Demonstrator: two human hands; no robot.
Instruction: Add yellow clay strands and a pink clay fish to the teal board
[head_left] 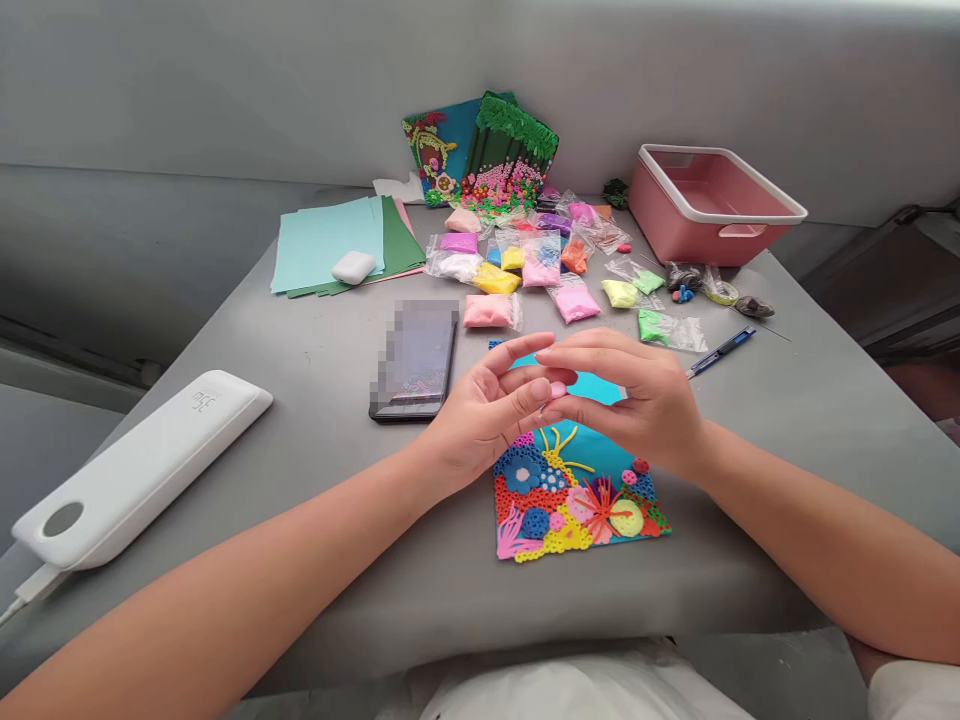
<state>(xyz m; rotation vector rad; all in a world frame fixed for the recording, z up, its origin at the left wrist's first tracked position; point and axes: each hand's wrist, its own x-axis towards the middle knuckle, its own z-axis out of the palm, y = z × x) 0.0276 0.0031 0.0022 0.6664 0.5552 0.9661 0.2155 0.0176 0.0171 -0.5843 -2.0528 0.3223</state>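
We see both hands, left (484, 425) and right (641, 388), curled narrow, holding a small pink clay piece (558, 389) between the fingertips, centre frame, above the decorated board (581, 500). Digits on the white device (142, 470), lower left: we can't read them surely. Clay looks roundish; we can't tell its long axis. Board's long side runs up-frame.
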